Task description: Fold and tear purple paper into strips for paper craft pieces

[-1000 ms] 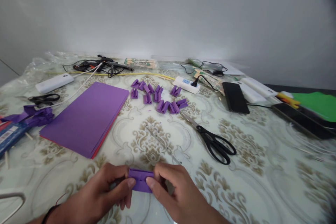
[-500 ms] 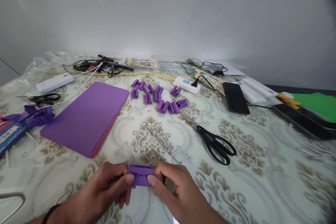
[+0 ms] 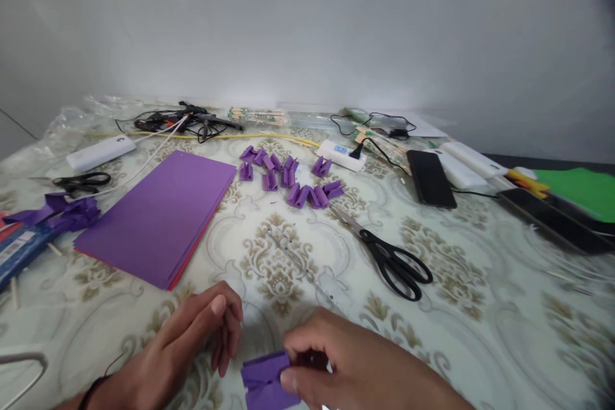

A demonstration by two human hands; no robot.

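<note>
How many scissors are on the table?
2. One pair lies on the right, near the folded purple pieces. The other pair lies on the left, behind the crumpled purple paper. More might be hidden.

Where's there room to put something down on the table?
Between the purple sheets and the big scissors it looks free, apart from little specks. There's also room right of those scissors, this side of the black phones. It's crowded along the wall, with cables and the power strip.
</note>
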